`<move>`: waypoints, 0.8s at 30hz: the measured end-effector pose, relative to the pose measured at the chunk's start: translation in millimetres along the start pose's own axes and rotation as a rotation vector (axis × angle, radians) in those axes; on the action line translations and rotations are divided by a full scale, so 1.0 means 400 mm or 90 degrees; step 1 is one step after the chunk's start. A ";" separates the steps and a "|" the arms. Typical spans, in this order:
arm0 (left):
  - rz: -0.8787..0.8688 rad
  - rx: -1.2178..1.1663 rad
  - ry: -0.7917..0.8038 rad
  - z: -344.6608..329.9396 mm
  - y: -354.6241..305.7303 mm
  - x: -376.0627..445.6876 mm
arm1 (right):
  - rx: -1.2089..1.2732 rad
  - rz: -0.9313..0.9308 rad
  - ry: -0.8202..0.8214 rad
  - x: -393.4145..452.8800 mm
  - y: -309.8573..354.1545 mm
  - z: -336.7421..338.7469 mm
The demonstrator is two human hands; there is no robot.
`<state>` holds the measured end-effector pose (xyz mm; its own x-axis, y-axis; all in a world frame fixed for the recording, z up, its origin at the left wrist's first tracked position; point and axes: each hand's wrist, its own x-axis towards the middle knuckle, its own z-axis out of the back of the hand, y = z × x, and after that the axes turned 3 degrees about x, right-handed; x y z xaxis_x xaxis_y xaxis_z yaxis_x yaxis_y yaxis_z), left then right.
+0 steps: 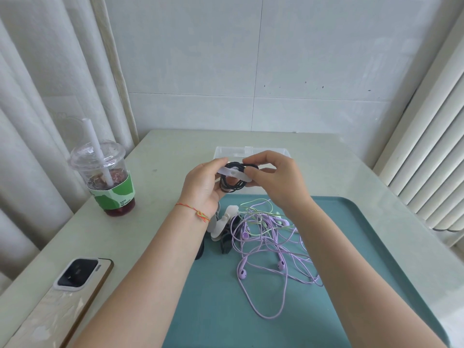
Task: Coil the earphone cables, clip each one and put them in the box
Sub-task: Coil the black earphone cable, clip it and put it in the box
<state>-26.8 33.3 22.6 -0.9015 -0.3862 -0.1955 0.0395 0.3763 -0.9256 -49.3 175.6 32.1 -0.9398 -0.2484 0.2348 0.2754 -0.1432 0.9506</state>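
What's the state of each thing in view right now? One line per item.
black earphone cable: coiled, held up in both hands
translucent clip: across the coil, closure unclear
left hand: grips the coil
right hand: pinches the clip end
clear box: behind the hands, contents hidden
purple earphones: loose, tangled on tray
green earphones: loose, tangled with the purple
spare clips: unused, on tray
drink cup: upright, lidded, straw in
phone: face down
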 end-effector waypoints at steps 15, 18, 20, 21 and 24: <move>0.031 -0.134 0.018 -0.009 0.002 -0.016 | -0.056 0.136 -0.077 -0.003 -0.014 -0.027; -0.006 -0.105 0.047 -0.007 0.004 -0.017 | -0.032 0.119 -0.089 -0.004 -0.009 -0.022; -0.029 -0.084 0.067 -0.003 0.007 -0.014 | -0.011 0.103 -0.091 -0.005 -0.004 -0.018; -0.039 -0.067 0.076 -0.001 0.007 -0.013 | 0.007 0.088 -0.084 -0.004 -0.003 -0.017; -0.067 -0.025 0.109 0.004 0.004 -0.009 | 0.088 0.029 -0.050 -0.001 -0.002 -0.011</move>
<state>-22.7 33.8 21.3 -0.9600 -0.2777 -0.0365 -0.0735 0.3754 -0.9239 -48.1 171.6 30.2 -0.9415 -0.1752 0.2879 0.2923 0.0009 0.9563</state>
